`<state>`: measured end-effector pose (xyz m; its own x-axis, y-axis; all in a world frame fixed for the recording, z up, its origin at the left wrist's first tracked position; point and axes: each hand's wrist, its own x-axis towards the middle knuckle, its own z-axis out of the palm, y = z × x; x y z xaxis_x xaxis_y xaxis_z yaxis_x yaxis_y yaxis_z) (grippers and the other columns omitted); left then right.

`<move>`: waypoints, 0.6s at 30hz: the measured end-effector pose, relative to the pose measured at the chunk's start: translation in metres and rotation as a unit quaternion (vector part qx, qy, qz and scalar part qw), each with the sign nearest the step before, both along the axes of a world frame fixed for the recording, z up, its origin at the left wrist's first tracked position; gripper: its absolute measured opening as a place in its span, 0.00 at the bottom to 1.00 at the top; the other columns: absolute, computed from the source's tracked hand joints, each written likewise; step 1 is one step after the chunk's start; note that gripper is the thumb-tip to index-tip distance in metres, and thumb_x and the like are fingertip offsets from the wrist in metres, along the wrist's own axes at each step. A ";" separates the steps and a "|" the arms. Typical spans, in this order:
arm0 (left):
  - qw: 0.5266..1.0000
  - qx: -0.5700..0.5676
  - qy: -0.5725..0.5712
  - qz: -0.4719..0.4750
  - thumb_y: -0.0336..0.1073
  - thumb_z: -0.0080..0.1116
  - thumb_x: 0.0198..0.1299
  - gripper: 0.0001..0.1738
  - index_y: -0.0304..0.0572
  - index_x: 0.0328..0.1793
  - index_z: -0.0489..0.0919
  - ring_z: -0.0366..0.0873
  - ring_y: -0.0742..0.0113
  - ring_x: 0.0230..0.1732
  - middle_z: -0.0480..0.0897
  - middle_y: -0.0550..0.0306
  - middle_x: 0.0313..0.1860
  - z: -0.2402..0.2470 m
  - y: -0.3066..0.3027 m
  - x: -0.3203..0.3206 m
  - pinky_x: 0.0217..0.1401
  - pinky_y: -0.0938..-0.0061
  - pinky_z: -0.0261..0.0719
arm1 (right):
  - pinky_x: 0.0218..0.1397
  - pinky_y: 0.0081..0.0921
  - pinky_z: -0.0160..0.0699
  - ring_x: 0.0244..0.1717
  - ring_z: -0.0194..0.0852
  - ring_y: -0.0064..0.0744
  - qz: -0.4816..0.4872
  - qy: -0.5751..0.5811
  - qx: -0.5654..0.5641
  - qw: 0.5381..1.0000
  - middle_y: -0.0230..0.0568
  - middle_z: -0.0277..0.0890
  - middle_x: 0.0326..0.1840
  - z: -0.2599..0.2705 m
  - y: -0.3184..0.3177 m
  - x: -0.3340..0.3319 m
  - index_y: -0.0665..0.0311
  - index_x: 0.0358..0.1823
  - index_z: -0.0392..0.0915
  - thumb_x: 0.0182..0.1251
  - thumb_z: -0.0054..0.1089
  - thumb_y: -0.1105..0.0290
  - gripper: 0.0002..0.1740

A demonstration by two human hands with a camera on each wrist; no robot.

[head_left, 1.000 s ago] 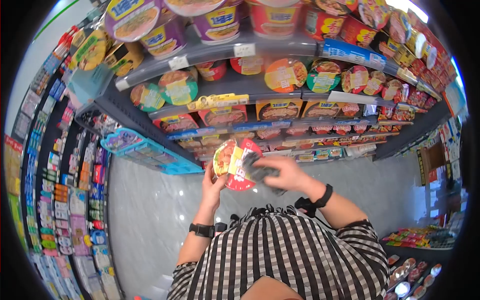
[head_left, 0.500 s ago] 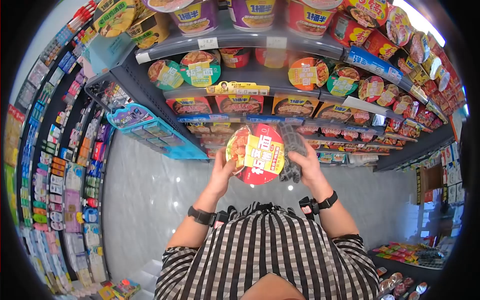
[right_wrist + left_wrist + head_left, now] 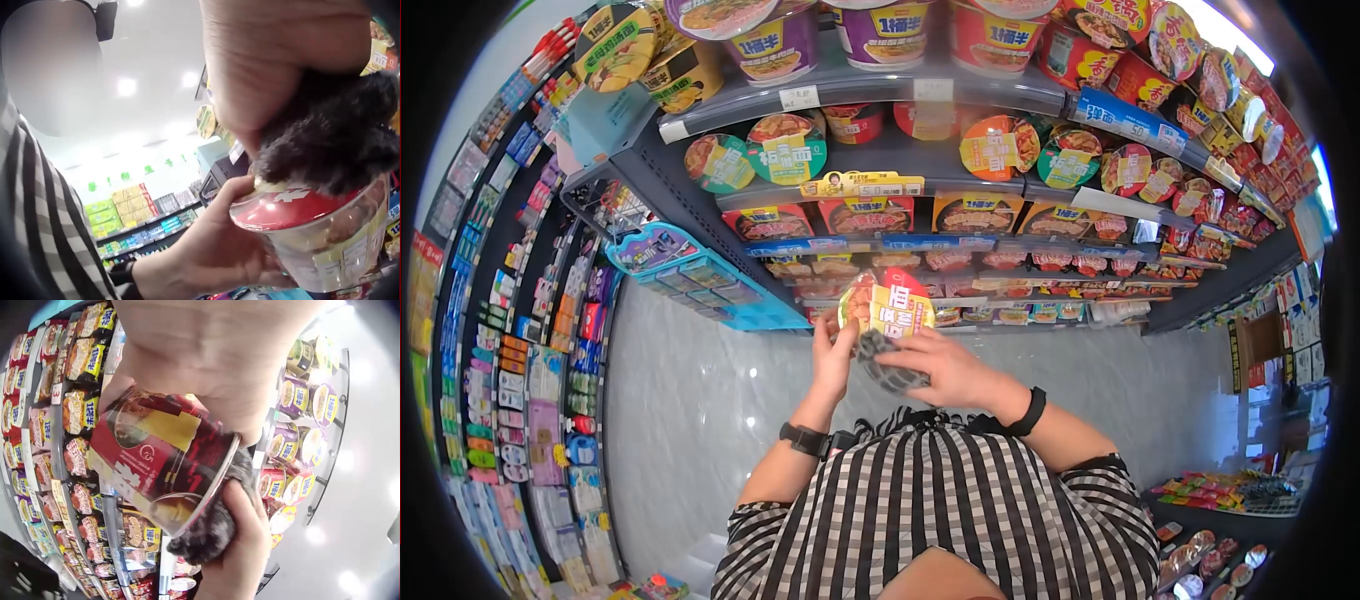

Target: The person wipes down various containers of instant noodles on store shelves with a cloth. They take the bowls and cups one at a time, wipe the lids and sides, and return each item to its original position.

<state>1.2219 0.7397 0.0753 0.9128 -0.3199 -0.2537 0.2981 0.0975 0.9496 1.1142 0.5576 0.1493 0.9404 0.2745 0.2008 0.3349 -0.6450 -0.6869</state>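
My left hand (image 3: 833, 352) grips a cup of instant noodles (image 3: 897, 298) by its side, with the red and yellow lid facing up toward the head camera. A dark grey checked cloth (image 3: 888, 368) is held in my right hand (image 3: 950, 368) and lies over the near part of the lid. In the right wrist view the fluffy cloth (image 3: 331, 140) presses on the red lid, and the left thumb sits at the rim. The left wrist view shows the cup's printed red wall (image 3: 150, 459), with the cloth bunched at its rim.
Ahead stands a shelf (image 3: 980, 85) stacked with noodle cups and bowls. A blue display rack (image 3: 700, 280) is at its left end, close to the left arm. Shelves of small packaged goods (image 3: 530, 400) line the left side. Grey tiled floor (image 3: 690, 430) lies below.
The cloth went from the lid's right side, to its right edge with both hands at the cup, and now to the near side of the lid. The head view has shifted slightly.
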 end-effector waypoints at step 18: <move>0.991 -0.028 -0.100 -0.083 0.34 0.59 0.59 0.30 0.37 0.68 0.66 0.77 0.72 0.44 0.76 0.55 0.50 0.004 -0.001 0.008 0.46 0.78 0.77 | 0.59 0.38 0.70 0.51 0.71 0.47 -0.103 -0.055 -0.036 0.993 0.46 0.75 0.54 -0.015 -0.051 -0.013 0.53 0.57 0.77 0.43 0.65 0.72 0.32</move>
